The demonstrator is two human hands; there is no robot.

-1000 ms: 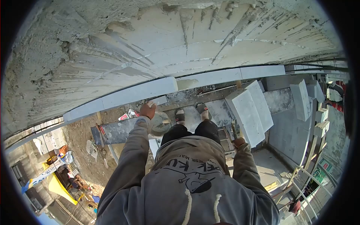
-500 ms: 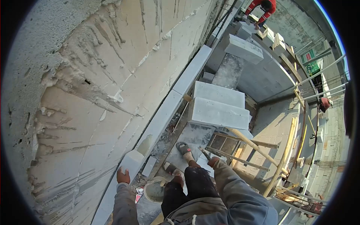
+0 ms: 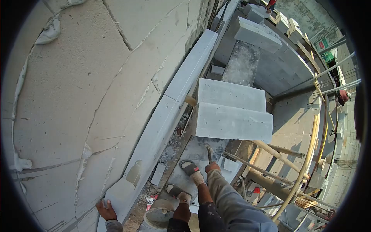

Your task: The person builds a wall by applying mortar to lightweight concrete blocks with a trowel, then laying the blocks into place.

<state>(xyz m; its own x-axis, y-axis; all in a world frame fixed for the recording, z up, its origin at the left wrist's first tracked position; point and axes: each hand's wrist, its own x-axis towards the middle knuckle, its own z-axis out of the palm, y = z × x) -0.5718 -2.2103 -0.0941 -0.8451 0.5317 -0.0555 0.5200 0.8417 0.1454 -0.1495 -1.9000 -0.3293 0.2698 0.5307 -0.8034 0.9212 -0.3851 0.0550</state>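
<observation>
At the lower left, my left hand (image 3: 106, 210) lies against the end of a pale block (image 3: 119, 195) in the low block course, fingers spread and gripping nothing. My right hand (image 3: 212, 167) is closed round a narrow, stick-like tool (image 3: 209, 153) with a dirty, worn end; its exact kind does not show. That tool points away from me over the dusty platform, just beyond my sandalled feet. A patch of grey mortar (image 3: 134, 174) marks the course near my left hand. Ahead, two large light blocks (image 3: 234, 121) lie side by side.
A round bucket (image 3: 158, 214) stands beside my feet. Bamboo poles (image 3: 305, 166) and a drop to a lower floor lie on the right. The tall plastered block wall (image 3: 69, 96) rises on the left. Farther off are another large block (image 3: 258, 34) and a person in red (image 3: 271, 4).
My view has shifted toward the wall and forward. My left hand has slid back along the course, its fingers now spread at the block's end. The right hand still holds the tool.
</observation>
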